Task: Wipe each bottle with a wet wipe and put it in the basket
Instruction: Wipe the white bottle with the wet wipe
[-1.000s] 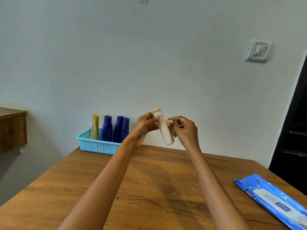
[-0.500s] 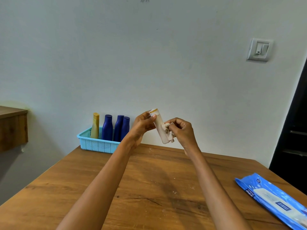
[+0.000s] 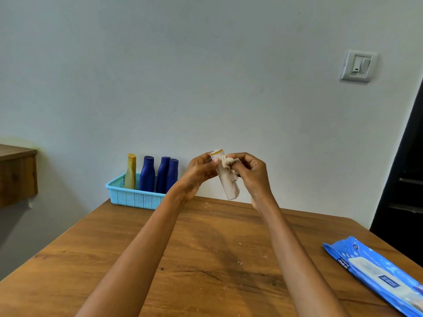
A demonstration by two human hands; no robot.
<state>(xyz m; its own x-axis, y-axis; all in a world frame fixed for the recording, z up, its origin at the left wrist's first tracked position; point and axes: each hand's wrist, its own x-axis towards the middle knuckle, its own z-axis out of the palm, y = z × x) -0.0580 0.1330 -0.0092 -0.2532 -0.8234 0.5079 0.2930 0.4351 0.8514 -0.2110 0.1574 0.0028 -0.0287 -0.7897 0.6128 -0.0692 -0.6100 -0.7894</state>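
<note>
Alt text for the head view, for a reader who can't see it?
Above a wooden table, the left hand holds a cream bottle while the right hand rubs it with a crumpled wipe. Four bottles stand in a turquoise basket; a blue wipes pack lies right.

— What is the person wearing on the arms?
— Nothing that shows: both forearms are bare up to the frame's lower edge, no sleeves in view.
— And the left hand (image 3: 199,172) and right hand (image 3: 253,173)?
— Bare too: no gloves, rings or watch visible.
</note>
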